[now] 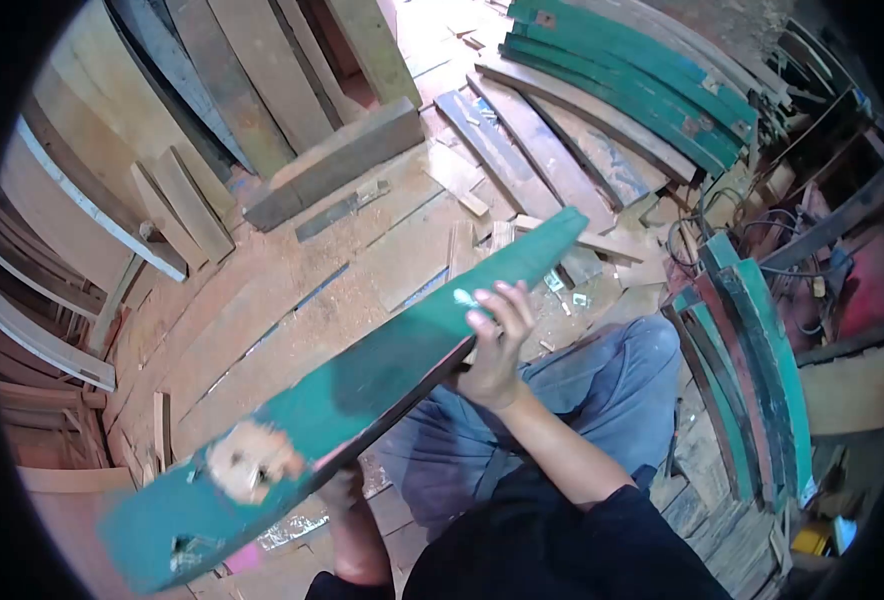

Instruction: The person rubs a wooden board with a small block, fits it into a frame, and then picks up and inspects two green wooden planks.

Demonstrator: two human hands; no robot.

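Observation:
A long green-painted board (pixel 362 375) is held up at a slant across the view, from the lower left to the upper centre. Bare wood shows in a patch near its lower left end, which is slightly blurred. My right hand (pixel 497 345) grips the near edge toward the narrow end, with its fingers bent over the green face. Under the near edge, further down the board, is my left hand (pixel 342 487); it supports the board from below and its fingers are mostly hidden.
Green boards (pixel 622 80) are stacked at the upper right, and more green pieces (pixel 762 370) stand at the right. A thick beam (pixel 337 165) lies on the plank floor (pixel 262 290). Planks lean at the upper left. Cables (pixel 702 220) and wood scraps lie about.

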